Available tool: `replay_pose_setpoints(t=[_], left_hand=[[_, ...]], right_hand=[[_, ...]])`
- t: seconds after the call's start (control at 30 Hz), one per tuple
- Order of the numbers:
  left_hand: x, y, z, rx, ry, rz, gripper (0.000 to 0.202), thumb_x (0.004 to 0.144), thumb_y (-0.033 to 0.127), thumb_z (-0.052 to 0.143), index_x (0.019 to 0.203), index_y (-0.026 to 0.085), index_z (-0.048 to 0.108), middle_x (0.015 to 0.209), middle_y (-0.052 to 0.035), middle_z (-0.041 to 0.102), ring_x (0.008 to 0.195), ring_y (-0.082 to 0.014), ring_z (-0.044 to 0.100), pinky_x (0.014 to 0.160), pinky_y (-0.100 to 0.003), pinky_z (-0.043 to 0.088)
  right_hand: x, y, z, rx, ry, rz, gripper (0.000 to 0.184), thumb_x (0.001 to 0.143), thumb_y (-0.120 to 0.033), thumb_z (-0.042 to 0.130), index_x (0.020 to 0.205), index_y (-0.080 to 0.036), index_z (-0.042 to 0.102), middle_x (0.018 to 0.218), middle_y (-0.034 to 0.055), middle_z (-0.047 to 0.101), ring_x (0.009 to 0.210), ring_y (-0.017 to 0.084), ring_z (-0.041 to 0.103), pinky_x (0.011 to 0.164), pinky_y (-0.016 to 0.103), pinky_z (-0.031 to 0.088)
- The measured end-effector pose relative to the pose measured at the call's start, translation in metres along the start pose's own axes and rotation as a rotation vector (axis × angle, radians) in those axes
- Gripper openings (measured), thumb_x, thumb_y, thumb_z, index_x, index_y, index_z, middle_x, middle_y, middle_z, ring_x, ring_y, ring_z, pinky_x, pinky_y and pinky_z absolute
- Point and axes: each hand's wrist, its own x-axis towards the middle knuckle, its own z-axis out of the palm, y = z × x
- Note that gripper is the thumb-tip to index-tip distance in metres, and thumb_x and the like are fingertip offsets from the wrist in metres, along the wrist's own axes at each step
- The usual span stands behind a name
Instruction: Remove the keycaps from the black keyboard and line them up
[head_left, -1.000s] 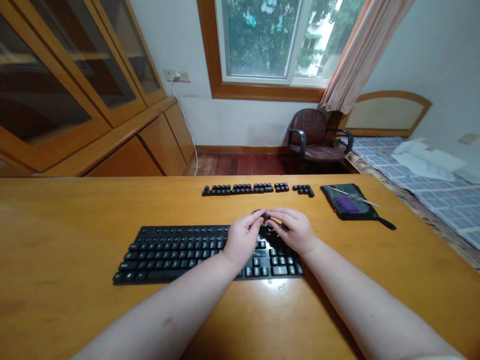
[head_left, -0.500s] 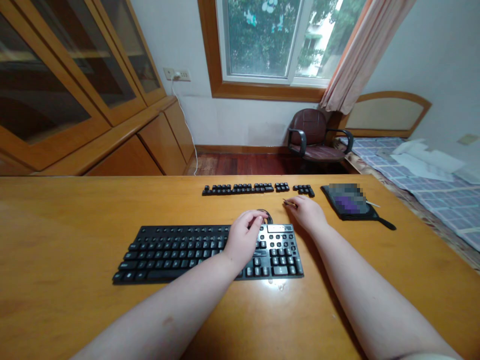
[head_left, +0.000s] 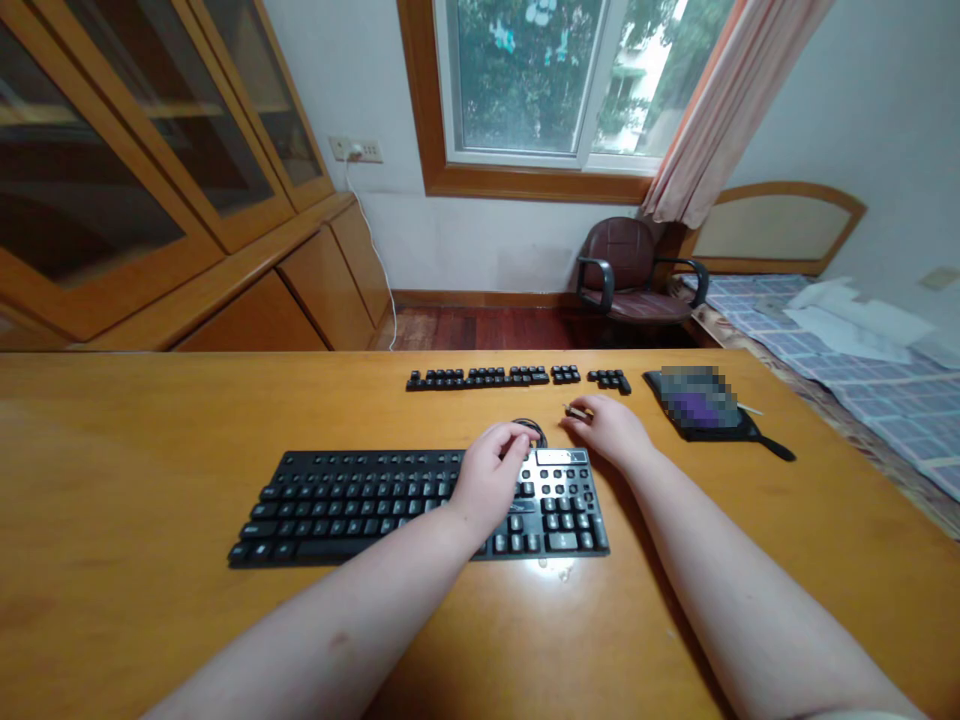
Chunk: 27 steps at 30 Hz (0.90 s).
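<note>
A black keyboard (head_left: 337, 505) lies on the wooden desk (head_left: 150, 440), its upper rows and some right-side keys showing bare switches without caps. Over its right-middle part rests my left hand (head_left: 491, 475), thumb and fingers closed together; whatever is between them, if anything, I cannot make out. A coiled black cable (head_left: 538, 430) sits just behind those fingertips. To the right, beyond the keyboard's back corner, my right hand (head_left: 611, 430) pinches a small dark tool with a thin wire-like tip (head_left: 577, 412). Loose black keycaps (head_left: 487, 377) stand in two rows near the desk's far edge.
A black pouch (head_left: 739, 433) with a strap and a thin light stick lies right of my right hand. Beyond the desk are a brown armchair (head_left: 622, 260), a bed (head_left: 840, 330), a window and curtain. A glass-fronted cabinet (head_left: 217, 245) stands left.
My right fingers have curled in and drawn slightly nearer the keyboard, and the small tool has turned in them. My left hand and the keyboard stay in place.
</note>
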Motion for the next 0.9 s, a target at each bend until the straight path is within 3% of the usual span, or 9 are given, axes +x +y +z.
replay_pose_setpoints(t=[0.2,0.4,0.6,0.9], left_hand=[[0.0,0.001,0.0,-0.003,-0.003,-0.001,0.02,0.085,0.027,0.047,0.087,0.018,0.065,0.09,-0.0051,0.066,0.082,-0.018,0.061,0.076,-0.029,0.047],[0.0,0.003,-0.001,-0.003,-0.012,-0.013,0.019,0.084,0.027,0.048,0.086,0.018,0.065,0.088,-0.0047,0.066,0.081,-0.0181,0.061,0.075,-0.029,0.047],[0.0,0.003,-0.001,0.0,-0.005,0.001,0.019,0.084,0.027,0.049,0.085,0.018,0.065,0.087,-0.0049,0.066,0.082,-0.0188,0.061,0.075,-0.03,0.048],[0.0,0.004,-0.001,-0.019,-0.01,-0.024,0.019,0.083,0.027,0.049,0.084,0.018,0.066,0.088,-0.005,0.067,0.084,-0.0191,0.061,0.079,-0.031,0.047]], right_hand=[[0.003,0.001,0.004,0.02,-0.001,0.059,0.022,0.078,-0.039,0.057,0.088,-0.021,0.066,0.087,0.0047,0.068,0.081,0.019,0.06,0.066,0.025,0.039],[0.008,0.013,0.004,0.05,0.04,0.228,0.025,0.078,-0.036,0.057,0.097,-0.022,0.067,0.088,0.0059,0.068,0.081,0.021,0.061,0.065,0.026,0.041],[0.008,0.018,0.002,0.054,0.144,0.233,0.021,0.076,-0.033,0.058,0.087,-0.02,0.07,0.098,0.0066,0.064,0.084,0.018,0.06,0.07,0.025,0.042],[0.007,0.018,0.001,0.039,0.109,0.326,0.027,0.078,-0.039,0.053,0.092,-0.021,0.068,0.091,0.0076,0.068,0.084,0.021,0.06,0.066,0.028,0.04]])
